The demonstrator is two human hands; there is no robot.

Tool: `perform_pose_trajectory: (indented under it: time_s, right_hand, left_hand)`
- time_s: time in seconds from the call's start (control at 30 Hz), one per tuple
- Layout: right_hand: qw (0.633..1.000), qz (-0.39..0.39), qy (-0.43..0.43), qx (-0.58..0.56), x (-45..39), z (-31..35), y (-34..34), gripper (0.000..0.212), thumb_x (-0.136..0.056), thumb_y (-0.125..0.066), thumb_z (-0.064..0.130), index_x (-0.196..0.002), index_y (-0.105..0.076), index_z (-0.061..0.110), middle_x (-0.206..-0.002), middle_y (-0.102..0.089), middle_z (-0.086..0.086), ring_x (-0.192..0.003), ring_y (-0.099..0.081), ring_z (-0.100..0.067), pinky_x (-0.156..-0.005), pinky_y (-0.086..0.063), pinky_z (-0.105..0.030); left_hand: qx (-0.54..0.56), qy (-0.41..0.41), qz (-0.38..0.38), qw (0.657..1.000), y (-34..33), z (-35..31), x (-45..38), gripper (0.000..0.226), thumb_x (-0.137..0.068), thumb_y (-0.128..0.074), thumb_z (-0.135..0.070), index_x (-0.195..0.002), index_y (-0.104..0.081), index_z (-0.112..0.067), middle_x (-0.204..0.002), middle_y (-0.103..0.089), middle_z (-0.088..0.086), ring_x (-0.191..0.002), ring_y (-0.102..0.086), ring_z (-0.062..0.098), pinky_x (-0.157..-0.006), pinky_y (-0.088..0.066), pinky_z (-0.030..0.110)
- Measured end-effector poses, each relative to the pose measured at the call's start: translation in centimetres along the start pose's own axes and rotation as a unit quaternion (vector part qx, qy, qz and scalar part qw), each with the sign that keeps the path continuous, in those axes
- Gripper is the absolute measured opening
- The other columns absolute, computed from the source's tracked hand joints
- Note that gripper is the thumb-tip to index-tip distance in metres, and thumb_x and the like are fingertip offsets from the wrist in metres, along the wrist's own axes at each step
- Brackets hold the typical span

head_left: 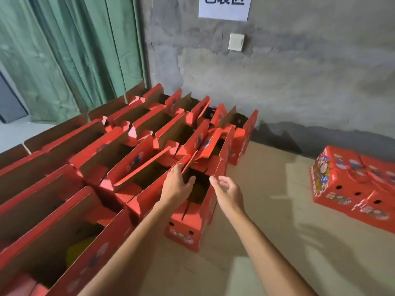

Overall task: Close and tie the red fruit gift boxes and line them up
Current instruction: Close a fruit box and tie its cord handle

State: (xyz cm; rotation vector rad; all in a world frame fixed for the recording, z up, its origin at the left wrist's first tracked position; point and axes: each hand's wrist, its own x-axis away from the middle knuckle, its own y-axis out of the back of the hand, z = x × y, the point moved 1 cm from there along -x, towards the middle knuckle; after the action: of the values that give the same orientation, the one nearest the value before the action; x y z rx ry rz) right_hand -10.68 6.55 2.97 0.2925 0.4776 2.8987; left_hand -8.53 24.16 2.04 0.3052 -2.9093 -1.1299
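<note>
Floor: brown cardboard sheets (267, 210) laid against a grey concrete wall (299, 71).
Curtain: green (64, 56), hanging at the left.
Open boxes: red gift boxes (89, 167) in rows, flaps up (yellow shows inside one).
Closed boxes: two (352, 186) lying well apart, at the right.
Box in hand: an open one (192, 223) at the rows' near right edge.
Left hand: (177, 184) grips its left flap, thumb inside, fingers curled over the edge.
Right hand: (227, 189) at its right flap, fingers loosely curled; contact unclear.
</note>
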Motion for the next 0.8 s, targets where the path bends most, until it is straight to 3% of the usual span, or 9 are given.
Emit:
perform_pose_trajectory:
  time_s: [0.1,0.17,0.23,0.33,0.43,0.63,0.8]
  right_hand:
    - [0.994,0.002,-0.091,0.066,-0.2,-2.9,-3.4,0.051,-0.086,-0.068,0.059,-0.115,-0.061,0.018,-0.114,-0.067,-0.002,-0.102,-0.064,-0.026,-0.084,-0.047,-0.031]
    - [0.99,-0.013,-0.12,0.07,-0.5,-3.7,-4.7,0.046,-0.087,-0.064,0.055,-0.112,-0.06,0.016,-0.116,-0.068,-0.007,-0.106,-0.065,-0.031,-0.087,-0.048,-0.035]
    - [0.988,-0.028,-0.122,0.086,-0.9,-3.8,-5.2,0.037,-0.088,-0.06,0.048,-0.105,-0.058,0.016,-0.114,-0.069,-0.01,-0.103,-0.065,-0.033,-0.088,-0.05,-0.038]
    - [0.982,-0.039,-0.135,0.127,-1.6,-3.9,-5.0,0.037,-0.095,-0.052,0.034,-0.118,-0.06,0.006,-0.122,-0.067,-0.017,-0.11,-0.064,-0.037,-0.093,-0.052,-0.042]
    - [0.973,-0.048,-0.154,0.165,-2.0,-4.3,-4.3,0.036,-0.103,-0.046,0.024,-0.129,-0.055,0.0,-0.131,-0.062,-0.021,-0.117,-0.062,-0.038,-0.09,-0.051,-0.042]
    - [0.976,-0.063,-0.157,0.14,-0.3,-5.7,-0.8,0.032,-0.101,-0.046,0.016,-0.124,-0.056,-0.004,-0.128,-0.063,-0.024,-0.112,-0.064,-0.039,-0.075,-0.044,-0.032]
    - [0.974,-0.089,-0.17,0.125,3.5,-8.3,5.3,0.032,-0.101,-0.046,0.015,-0.125,-0.055,-0.005,-0.129,-0.063,-0.025,-0.115,-0.063,-0.041,-0.085,-0.05,-0.038]
  left_hand:
    - [-0.095,0.056,0.061,0.992,-1.6,3.1,-0.4,0.048,-0.1,-0.051,-0.032,-0.143,-0.038,-0.017,-0.137,-0.055,0.011,-0.123,-0.056,0.036,-0.101,-0.048,0.051]
    - [-0.122,0.074,0.062,0.988,-2.0,3.9,-0.8,0.027,-0.103,-0.041,-0.032,-0.125,-0.049,-0.018,-0.121,-0.065,0.013,-0.108,-0.063,0.04,-0.093,-0.052,0.05]
    - [-0.127,0.079,0.052,0.987,-2.0,4.0,-1.5,0.022,-0.104,-0.038,-0.03,-0.111,-0.055,-0.018,-0.108,-0.069,0.012,-0.098,-0.066,0.039,-0.085,-0.053,0.047]
    - [-0.135,0.086,0.055,0.986,-1.9,4.1,-1.9,0.016,-0.102,-0.039,-0.022,-0.104,-0.055,-0.018,-0.103,-0.069,0.012,-0.095,-0.066,0.039,-0.081,-0.053,0.045]
    - [-0.134,0.082,0.054,0.986,-1.9,3.9,-1.6,0.011,-0.101,-0.039,-0.018,-0.1,-0.05,-0.022,-0.098,-0.068,0.011,-0.089,-0.066,0.038,-0.078,-0.054,0.044]
    - [-0.141,0.038,0.044,0.988,-3.0,1.2,0.6,0.015,-0.1,-0.039,-0.017,-0.103,-0.054,-0.019,-0.098,-0.069,0.014,-0.089,-0.065,0.043,-0.073,-0.047,0.043]
    - [-0.151,0.001,0.074,0.986,-6.4,-3.3,4.4,0.014,-0.098,-0.04,-0.021,-0.102,-0.054,-0.021,-0.103,-0.068,0.017,-0.083,-0.057,0.041,-0.07,-0.038,0.039]
